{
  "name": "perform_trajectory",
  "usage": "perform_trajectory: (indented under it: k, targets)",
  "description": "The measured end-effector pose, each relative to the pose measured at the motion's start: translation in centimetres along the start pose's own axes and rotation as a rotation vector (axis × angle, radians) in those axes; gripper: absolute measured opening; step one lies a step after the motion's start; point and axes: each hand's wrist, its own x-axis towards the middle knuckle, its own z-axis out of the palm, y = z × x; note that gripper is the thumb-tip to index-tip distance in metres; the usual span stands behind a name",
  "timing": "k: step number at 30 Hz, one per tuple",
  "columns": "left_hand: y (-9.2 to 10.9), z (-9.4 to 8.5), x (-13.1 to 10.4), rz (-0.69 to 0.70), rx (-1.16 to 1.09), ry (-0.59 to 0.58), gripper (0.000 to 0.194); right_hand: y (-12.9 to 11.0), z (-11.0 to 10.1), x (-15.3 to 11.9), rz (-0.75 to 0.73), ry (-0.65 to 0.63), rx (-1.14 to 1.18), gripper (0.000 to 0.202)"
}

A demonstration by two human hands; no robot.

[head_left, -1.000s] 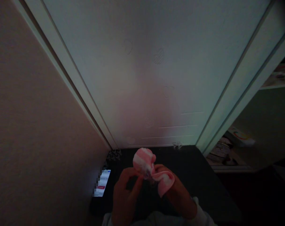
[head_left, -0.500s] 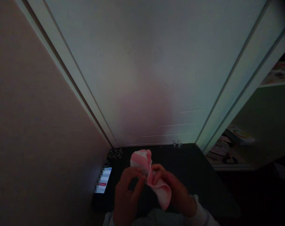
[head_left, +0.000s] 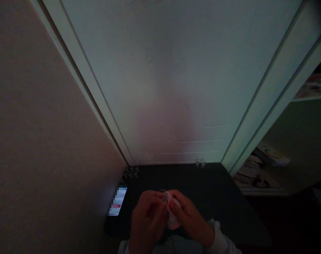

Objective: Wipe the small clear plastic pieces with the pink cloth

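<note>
Softly rounded cloth (head_left: pixel 173 221) between hands (head_left: pixel 193 216)

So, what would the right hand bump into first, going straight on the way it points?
Probably the left hand, close beside the pink cloth the right hand holds; depth is unclear.

The right hand (head_left: pixel 189 216) grips a pink cloth (head_left: pixel 173 222) above the dark bench (head_left: pixel 218 201); the left hand (head_left: pixel 147 217) meets its upper end, grip unclear. Left lies a lit phone (head_left: pixel 119 200). Clear pieces (head_left: pixel 200 162) stand by the white panel (head_left: pixel 155 88).
</note>
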Motion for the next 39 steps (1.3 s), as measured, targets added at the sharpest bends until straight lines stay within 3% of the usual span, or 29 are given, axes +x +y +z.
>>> perform_trajectory:
  k: [4,8,11,15,21,29,35,39]
  targets:
    - [0.0,0.0,-0.4,-0.117,-0.019,0.036,0.006,0.4,0.4,-0.3,0.050,0.018,0.012,0.031]
    - [-0.4,-0.1,-0.5,-0.269,-0.060,0.024,0.028,0.9,0.6,-0.2,0.070,0.040,0.070,0.037]
    - [-0.8,-0.1,-0.3,-0.262,-0.087,-0.033,0.033,0.9,0.5,-0.1,0.066,0.079,0.085,0.038]
    - [-0.7,0.1,0.0,-0.236,-0.056,-0.078,0.023,1.0,0.3,-0.1,0.054,0.126,0.114,0.039]
    - [0.1,0.7,0.4,-0.010,0.041,-0.111,0.020,1.5,-0.4,0.0,0.031,0.233,0.222,0.033]
    - [0.4,1.5,1.0,0.333,0.196,-0.066,0.020,1.0,-1.5,0.3,0.032,0.249,0.337,0.024]
    - [0.4,2.1,1.4,0.515,0.260,-0.049,0.018,1.6,-1.8,0.5,0.060,0.439,0.586,0.026]
    - [0.0,2.5,1.8,0.535,0.260,-0.023,0.018,1.5,-2.6,0.6,0.076,0.559,0.750,0.025]
